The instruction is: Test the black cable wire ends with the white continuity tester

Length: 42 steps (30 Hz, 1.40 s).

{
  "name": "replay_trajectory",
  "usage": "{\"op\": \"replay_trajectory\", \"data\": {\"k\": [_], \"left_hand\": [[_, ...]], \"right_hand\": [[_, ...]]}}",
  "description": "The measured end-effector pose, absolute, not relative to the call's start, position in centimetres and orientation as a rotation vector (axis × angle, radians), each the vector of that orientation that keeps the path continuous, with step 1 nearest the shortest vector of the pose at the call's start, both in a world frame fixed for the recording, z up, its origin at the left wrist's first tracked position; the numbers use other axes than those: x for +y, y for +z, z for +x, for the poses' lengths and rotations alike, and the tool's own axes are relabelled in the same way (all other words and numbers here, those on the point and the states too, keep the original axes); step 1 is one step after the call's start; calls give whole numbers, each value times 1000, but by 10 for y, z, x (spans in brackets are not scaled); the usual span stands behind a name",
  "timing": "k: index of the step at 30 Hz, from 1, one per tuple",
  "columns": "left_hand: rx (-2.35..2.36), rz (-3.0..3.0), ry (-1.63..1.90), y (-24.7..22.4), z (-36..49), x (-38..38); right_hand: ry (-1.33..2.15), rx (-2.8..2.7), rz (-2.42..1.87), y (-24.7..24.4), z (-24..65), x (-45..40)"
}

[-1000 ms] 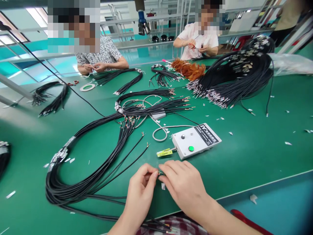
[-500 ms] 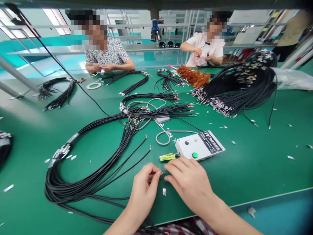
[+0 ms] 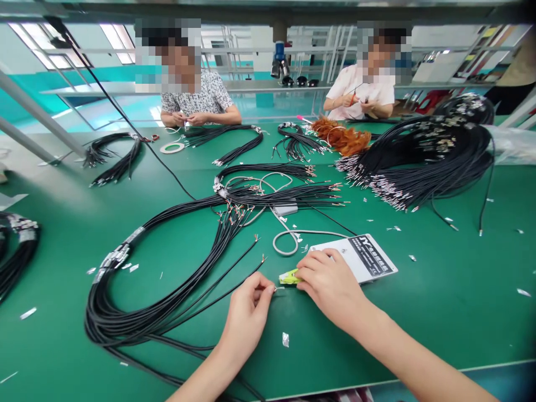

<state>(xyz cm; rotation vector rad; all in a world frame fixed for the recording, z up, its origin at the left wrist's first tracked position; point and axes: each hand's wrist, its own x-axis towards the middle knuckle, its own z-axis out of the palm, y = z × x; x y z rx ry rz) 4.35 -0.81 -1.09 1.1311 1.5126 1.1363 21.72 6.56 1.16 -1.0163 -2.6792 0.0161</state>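
Observation:
My left hand (image 3: 250,307) is closed, thumb against fingers, on the end of a cable. A thin pale wire tip (image 3: 280,288) pokes out from that pinch toward the right. My right hand (image 3: 330,285) has its fingers closed around a yellow-green clip (image 3: 287,277), whose front end shows to the left of the fingertips. The clip belongs at the near left side of a white box (image 3: 355,259) with a dark printed label; my right hand covers the box's button and knob. The wire tip lies just below the clip, apart from it as far as I can see.
A long looped bundle of black cables (image 3: 125,312) lies at left, with another bundle (image 3: 285,192) behind. A big heap of black cables (image 3: 419,156) is at back right, beside orange-brown strands (image 3: 341,137). Two people sit across the green table (image 3: 460,312). Foil scraps are scattered about.
My right hand has moved up and right from beside the wire onto the yellow-green clip, covering the green button. My left hand keeps its pinch. The whole view has shifted slightly.

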Motion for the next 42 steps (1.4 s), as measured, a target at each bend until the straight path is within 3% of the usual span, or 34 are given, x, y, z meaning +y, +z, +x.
{"op": "replay_trajectory", "data": {"k": [35,42], "left_hand": [[1703,1320,1077,-20,53,9],[1676,1294,1092,-18,51,9]], "right_hand": [[-25,-2734,-1070,14,210,69],[17,-2180,-1035,11,271,46]]}}
